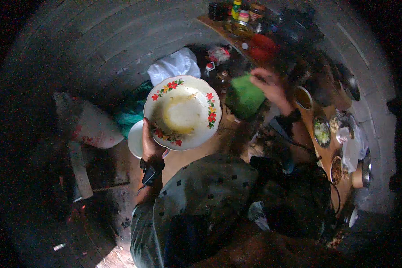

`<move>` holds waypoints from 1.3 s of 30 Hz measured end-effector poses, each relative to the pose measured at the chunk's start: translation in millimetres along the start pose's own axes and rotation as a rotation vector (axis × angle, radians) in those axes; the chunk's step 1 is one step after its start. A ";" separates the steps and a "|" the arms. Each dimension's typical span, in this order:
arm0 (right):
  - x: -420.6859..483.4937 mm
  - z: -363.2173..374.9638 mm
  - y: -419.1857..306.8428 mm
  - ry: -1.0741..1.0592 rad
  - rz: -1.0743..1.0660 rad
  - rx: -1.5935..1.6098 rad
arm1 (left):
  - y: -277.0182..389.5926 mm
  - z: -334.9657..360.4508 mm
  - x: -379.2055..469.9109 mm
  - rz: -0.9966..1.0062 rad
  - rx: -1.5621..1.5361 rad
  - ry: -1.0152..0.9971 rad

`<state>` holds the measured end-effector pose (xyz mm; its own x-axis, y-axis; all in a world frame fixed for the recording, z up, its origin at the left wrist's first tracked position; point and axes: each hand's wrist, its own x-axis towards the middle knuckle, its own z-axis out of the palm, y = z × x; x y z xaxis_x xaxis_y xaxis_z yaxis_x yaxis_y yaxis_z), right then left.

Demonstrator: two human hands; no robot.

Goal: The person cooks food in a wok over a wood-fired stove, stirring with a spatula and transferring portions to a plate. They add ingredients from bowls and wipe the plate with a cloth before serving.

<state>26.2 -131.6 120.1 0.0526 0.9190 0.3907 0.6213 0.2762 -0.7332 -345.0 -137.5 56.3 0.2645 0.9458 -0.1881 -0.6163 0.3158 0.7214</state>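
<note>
My left hand holds a white scalloped plate by its left rim. The plate has red and yellow flower sprays near its edge and a yellowish stain across its middle. To the right of it, my right hand grips a green cloth that hangs from the fingers; hand and cloth are blurred. A white bowl shows partly behind my left hand.
A wooden counter along the right bears a dish of chopped greens, a bowl of brown food and a bowl of dark liquid. A red container stands farther back. A white sack lies at left, and a white plastic bag beyond the plate.
</note>
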 end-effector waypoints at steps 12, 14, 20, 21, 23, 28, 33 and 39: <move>91.8 150.2 -78.6 -0.581 -0.133 0.310 | 22.5 -40.1 -21.1 0.061 -0.175 -0.036; 99.1 162.2 -82.3 -0.659 -0.049 0.270 | 23.6 -44.0 -20.5 0.079 -0.188 -0.030; 108.8 172.1 -73.3 -0.731 -0.019 0.356 | 16.2 -41.5 -15.4 0.115 -0.237 0.000; 109.3 173.0 -72.3 -0.713 -0.024 0.372 | 14.9 -40.4 -15.3 0.122 -0.239 0.000; 109.4 174.9 -70.8 -0.756 0.095 0.458 | 13.1 -39.0 -16.9 0.148 -0.242 0.035; 102.0 184.1 -73.7 -0.820 0.349 0.497 | 9.6 -35.1 -18.4 0.188 -0.243 0.151; 85.3 186.4 -75.0 -0.747 0.396 0.675 | 9.7 -33.4 -27.0 0.235 -0.168 0.277; 59.2 190.2 -94.2 -0.480 0.343 0.611 | 12.8 -23.9 -35.3 0.340 -0.207 0.298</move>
<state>-177.9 -49.7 106.5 -0.2622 0.9612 -0.0854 0.0928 -0.0630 -0.9937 -379.9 -165.1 56.2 -0.1817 0.9687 -0.1693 -0.7731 -0.0344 0.6334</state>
